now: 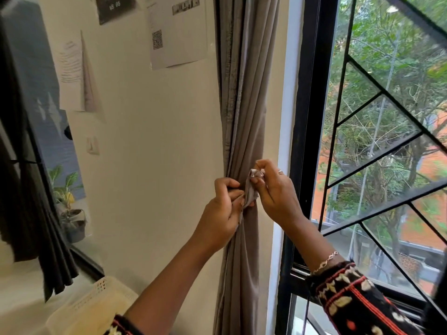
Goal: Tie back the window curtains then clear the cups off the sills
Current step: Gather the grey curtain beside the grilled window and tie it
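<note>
**Curtain cinched at the window's edge, both hands on the tie**

The grey-beige fabric curtain (244, 93) hangs in long folds between the cream plaster wall (157, 141) on its left and the black metal window frame (307, 117) on its right. It is drawn into a narrow waist at mid-height. A narrow grey fabric tie-back strip (251, 192) lies against the front folds at that waist.

The left hand (225, 211) has its grip closed, fingers curled round the strip's lower part and the curtain's left edge. The right hand (275, 192), wearing a silver ring (280, 172), pinches the strip's upper end between thumb and fingertips. The two hands sit just beside each other with only the strip between them.

A pale band of wall separates the curtain's right edge from the frame. The right forearm, in a dark embroidered sleeve (350, 298) with a beaded bracelet (325, 261), passes in front of the frame's lower rail. Beyond the frame, black diagonal grille bars (387, 146) cross the opening.

Left of the left hand the wall is bare. Higher up it carries a white printed sheet with a QR code (179, 32) and a second white paper sheet (72, 73). At far left a dark grey pleated curtain (36, 213) hangs by another pane, with a green potted plant (70, 209) near it.
</note>
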A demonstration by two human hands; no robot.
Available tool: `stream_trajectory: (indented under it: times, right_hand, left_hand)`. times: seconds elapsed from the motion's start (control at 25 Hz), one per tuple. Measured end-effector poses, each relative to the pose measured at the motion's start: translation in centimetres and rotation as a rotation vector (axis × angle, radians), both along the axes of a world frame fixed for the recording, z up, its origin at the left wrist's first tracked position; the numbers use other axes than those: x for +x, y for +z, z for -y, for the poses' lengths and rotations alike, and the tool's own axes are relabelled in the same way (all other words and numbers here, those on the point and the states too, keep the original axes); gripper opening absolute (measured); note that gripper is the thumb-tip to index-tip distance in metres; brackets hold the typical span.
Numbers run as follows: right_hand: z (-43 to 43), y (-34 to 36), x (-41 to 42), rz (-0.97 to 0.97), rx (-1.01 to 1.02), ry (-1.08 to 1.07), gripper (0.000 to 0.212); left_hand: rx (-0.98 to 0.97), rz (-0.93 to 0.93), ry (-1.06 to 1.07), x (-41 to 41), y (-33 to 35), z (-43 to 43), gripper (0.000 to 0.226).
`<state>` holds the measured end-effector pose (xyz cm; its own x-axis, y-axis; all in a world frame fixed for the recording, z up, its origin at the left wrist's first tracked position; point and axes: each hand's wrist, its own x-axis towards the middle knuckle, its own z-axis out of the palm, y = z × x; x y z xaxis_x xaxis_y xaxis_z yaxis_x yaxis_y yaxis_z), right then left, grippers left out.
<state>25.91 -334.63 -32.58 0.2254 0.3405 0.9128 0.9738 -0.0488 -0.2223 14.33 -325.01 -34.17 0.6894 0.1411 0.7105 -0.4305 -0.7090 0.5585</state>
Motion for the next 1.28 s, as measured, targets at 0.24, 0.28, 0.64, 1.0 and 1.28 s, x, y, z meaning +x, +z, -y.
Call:
stream_trajectory:
  times: [0.24,0.28,0.64,1.0,1.28]
  right_hand:
    - [-1.2,0.3,-0.4,-0.004,0.011,-0.042,0.030]
    - [-1.1,0.2,-0.4,-0.010,0.005,-0.050,0.030]
    - [1.0,-1.2,-0.4,0.272,-0.167,-0.122,0.029]
    - [1.3,-0.7,-0.1,0.315,-0.434,-0.336,0.017]
    - [2.4,-1.9,-0.8,-0.014,-0.322,-0.124,0.039]
  left_hand:
    - [0.114,0.265,0.277,0.2,-1.7,0.6,0.008]
    - [0.122,0.276,0.290,0.2,-1.7,0.6,0.010]
    - [0.059,0.271,0.359,0.8,-1.3,0.5,0.017]
    - [0.240,0.168,0.456,1.0,-0.2,1.3,0.012]
    - [0.281,0.000,0.502,0.7,0.7,1.3,0.016]
